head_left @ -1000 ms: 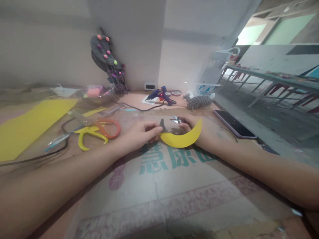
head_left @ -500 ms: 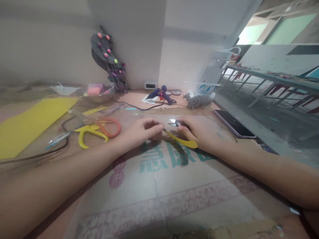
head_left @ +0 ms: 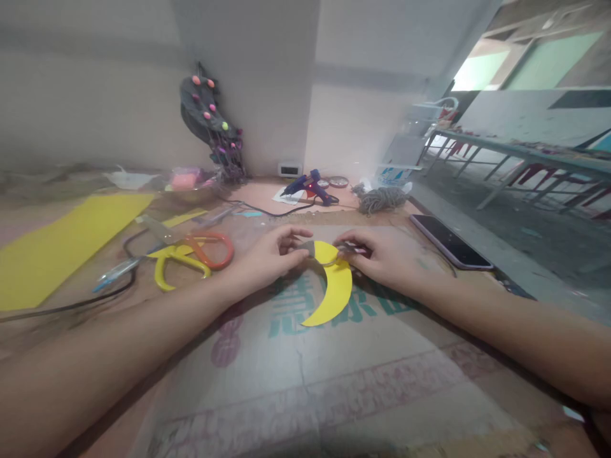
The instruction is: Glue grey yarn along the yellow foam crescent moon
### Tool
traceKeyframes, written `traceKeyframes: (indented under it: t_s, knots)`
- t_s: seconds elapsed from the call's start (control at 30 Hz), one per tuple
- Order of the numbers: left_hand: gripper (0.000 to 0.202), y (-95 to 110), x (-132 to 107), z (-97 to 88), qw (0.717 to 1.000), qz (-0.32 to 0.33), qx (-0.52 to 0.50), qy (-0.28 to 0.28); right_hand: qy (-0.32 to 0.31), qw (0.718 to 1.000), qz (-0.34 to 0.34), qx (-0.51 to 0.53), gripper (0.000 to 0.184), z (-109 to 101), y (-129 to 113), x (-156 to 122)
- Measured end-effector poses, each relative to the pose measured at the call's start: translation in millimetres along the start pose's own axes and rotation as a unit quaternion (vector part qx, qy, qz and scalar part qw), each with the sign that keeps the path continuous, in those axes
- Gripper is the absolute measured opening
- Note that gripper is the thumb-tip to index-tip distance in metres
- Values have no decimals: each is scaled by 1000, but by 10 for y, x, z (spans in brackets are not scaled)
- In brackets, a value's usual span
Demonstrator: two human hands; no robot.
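Observation:
A yellow crescent-shaped cutout (head_left: 337,289) is held up over the printed board, its pointed tip hanging down toward the left. Grey yarn (head_left: 309,246) covers its upper left end. That end is pinched by the fingers of my left hand (head_left: 281,251). From there a loose grey strand curves across the yellow face to my right hand (head_left: 370,254), whose thumb and fingers are closed at the crescent's right edge. Something dark, perhaps the small thread snips, shows among the right fingers; its shape is mostly hidden.
Orange-handled scissors (head_left: 212,248) and yellow-handled scissors (head_left: 184,267) lie left, near a yellow sheet (head_left: 71,248). Behind are a glue gun (head_left: 312,186) with its cord and a grey yarn bundle (head_left: 384,198). A phone (head_left: 449,240) lies right. A decorated grey crescent (head_left: 205,111) leans on the wall.
The yellow crescent has turned from nearly edge-on to face me, and its wrapped end now shows. The snips' bright blades no longer show at my right hand, which has come closer to the left.

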State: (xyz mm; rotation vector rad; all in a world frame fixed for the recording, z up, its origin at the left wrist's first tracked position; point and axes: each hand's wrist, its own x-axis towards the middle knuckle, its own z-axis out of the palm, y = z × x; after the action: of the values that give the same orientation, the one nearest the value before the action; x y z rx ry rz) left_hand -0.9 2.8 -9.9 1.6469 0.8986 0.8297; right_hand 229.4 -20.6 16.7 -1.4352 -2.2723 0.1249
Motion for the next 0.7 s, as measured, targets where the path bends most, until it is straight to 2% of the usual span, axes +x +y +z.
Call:
traceKeyframes:
  t_s: [0.07,0.13,0.27,0.37,0.5,0.63,0.7]
  knots:
    - [36,3,-5,1,1000,5,5,-2,-23,997,47,48,17,9,-4,21]
    - [35,15,-13,-1,1000,10,6,2,-35,992,77,94,20,7,-6,35]
    - [38,48,-15,-16,1000,-5,6,22,-38,981,94,166,25,-17,-16,32]
    - [38,60,-1,-31,999,-39,7,8,-41,973,107,201,28,-21,-25,14]
    - [35,78,4,-30,999,-41,3,11,-58,970,80,223,29,-26,4,-1]
    - [32,72,-19,-2,999,-38,-11,-7,19,979,55,198,41,-74,173,41]
    - [31,63,-32,12,999,-32,-6,-26,30,985,35,167,43,-78,286,117]
